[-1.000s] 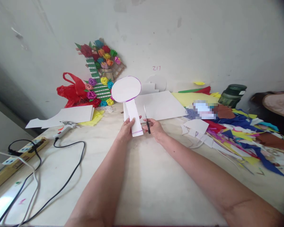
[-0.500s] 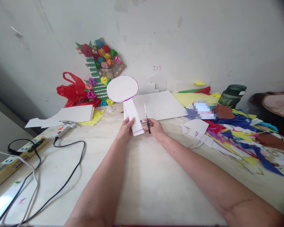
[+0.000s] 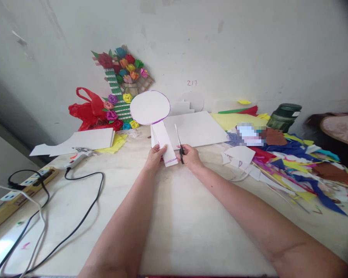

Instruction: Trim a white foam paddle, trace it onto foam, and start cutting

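A white paper cutout [image 3: 150, 107] has a rounded top edged in purple and a long strip below it. My left hand [image 3: 156, 156] is closed on the strip's left side, thumb on its face. Two purple lines cross the strip near its lower end. Just to the right, my right hand [image 3: 190, 156] is closed round the black handles of a pair of scissors [image 3: 178, 135], whose blades point up and away. The blades are apart from the paper.
Behind lies a white board [image 3: 197, 129]. Coloured scraps [image 3: 295, 166] and a green bottle [image 3: 284, 117] are at right. At left are a power strip [image 3: 31, 183], a glue gun [image 3: 78, 158], white sheets [image 3: 89, 139], a red bag [image 3: 88, 110] and paper flowers [image 3: 127, 67].
The lower end of the white cutout has shifted slightly right. The scissors have turned a little in my right hand, so their handle loops show more.
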